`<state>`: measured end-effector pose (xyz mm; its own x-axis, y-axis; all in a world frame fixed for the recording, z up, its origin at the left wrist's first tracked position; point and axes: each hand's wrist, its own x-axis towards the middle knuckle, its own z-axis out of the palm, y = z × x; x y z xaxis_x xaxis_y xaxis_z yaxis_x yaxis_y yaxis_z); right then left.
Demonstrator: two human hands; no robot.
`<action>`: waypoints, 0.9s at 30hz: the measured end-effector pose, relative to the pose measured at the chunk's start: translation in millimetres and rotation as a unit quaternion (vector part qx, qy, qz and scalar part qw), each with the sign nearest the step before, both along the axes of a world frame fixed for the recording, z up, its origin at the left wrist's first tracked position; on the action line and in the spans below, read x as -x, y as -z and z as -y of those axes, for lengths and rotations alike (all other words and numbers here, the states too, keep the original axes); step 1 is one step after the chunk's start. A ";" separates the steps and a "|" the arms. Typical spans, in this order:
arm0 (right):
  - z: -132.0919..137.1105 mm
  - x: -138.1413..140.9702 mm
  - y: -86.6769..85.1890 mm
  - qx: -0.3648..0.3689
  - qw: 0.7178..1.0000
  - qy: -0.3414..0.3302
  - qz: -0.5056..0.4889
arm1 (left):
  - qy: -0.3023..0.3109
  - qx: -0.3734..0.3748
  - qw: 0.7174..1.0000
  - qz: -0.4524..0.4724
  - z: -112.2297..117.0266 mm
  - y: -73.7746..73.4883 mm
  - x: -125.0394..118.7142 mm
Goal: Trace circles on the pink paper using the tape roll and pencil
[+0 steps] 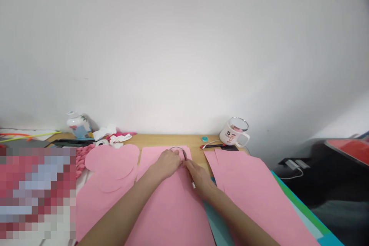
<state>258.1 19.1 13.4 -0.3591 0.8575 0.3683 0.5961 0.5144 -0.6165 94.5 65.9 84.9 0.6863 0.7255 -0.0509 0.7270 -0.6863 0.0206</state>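
A pink sheet of paper lies in front of me. Near its far edge, my left hand presses down with bent fingers on a round object with a thin curved rim. Most of that object is under my fingers, so its kind is unclear. My right hand is closed around a slim pen, whose dark part points away from me beside the rim and whose pale end sticks out below the hand. The fingertips of both hands nearly meet.
Pink cut-out rounded shapes lie at left beside chunky pink knitting. More pink sheets are at right. A white mug, a teal cap, a white bottle and crumpled tissue stand or lie along the wall.
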 end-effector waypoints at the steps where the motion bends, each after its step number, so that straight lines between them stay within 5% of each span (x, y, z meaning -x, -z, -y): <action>1: -1.3 0.7 0.0 -0.002 1.000 -0.005 0.015 | 0.007 0.012 1.000 0.000 -0.4 -2.1 2.0; 8: -4.6 1.4 4.8 0.017 0.999 0.017 0.022 | -0.005 0.055 0.998 0.034 -19.4 -2.7 8.5; 16: -5.2 1.5 12.4 -0.015 0.996 0.082 0.030 | -0.011 0.048 0.999 -0.007 -33.3 -6.1 -14.2; 27: -10.5 -1.8 14.1 -0.056 0.995 0.085 0.000 | -0.029 0.072 0.997 -0.020 -53.4 16.5 -28.6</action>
